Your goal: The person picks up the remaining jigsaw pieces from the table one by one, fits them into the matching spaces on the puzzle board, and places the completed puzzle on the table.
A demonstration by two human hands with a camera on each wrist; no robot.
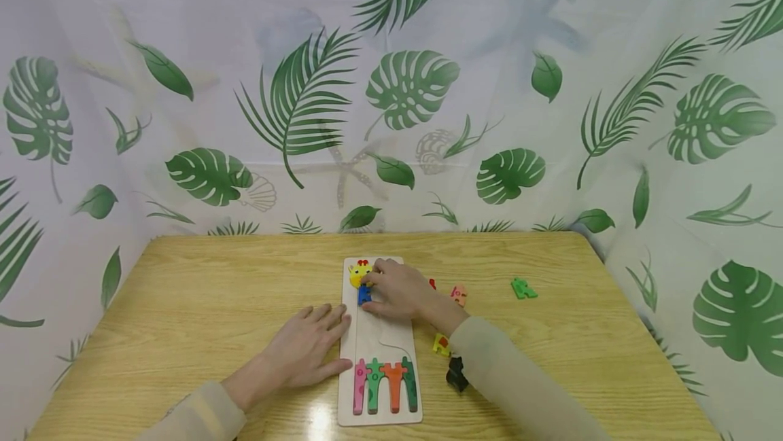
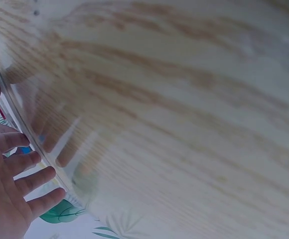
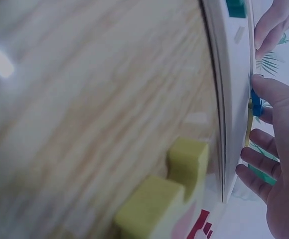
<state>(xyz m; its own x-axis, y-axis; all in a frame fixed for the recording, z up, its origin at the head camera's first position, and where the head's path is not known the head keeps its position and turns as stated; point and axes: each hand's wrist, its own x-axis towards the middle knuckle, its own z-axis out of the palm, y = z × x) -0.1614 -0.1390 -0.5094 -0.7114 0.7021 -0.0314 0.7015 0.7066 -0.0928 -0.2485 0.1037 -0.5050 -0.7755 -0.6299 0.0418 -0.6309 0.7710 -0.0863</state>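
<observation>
A white puzzle board (image 1: 370, 332) lies lengthwise in front of me. My right hand (image 1: 400, 289) is over its upper part, pinching a blue puzzle piece (image 1: 363, 295) between thumb and forefinger. That piece sits just below the yellow giraffe-head piece (image 1: 359, 274), which the fingers partly cover. In the right wrist view, the thumb and a finger touch the blue piece (image 3: 256, 103) at the board's surface. My left hand (image 1: 308, 346) rests at the board's left edge, fingers spread and straight. Pink, green, orange and dark green leg pieces (image 1: 394, 386) fill the board's lower end.
Right of the board lie a pink piece (image 1: 459, 295), a red piece (image 1: 432, 284) partly behind the right hand, a yellow-and-red piece (image 1: 441, 344) and a black object (image 1: 456, 374). A green piece (image 1: 523, 288) lies farther right. A leaf-patterned curtain (image 1: 410, 87) hangs behind the table.
</observation>
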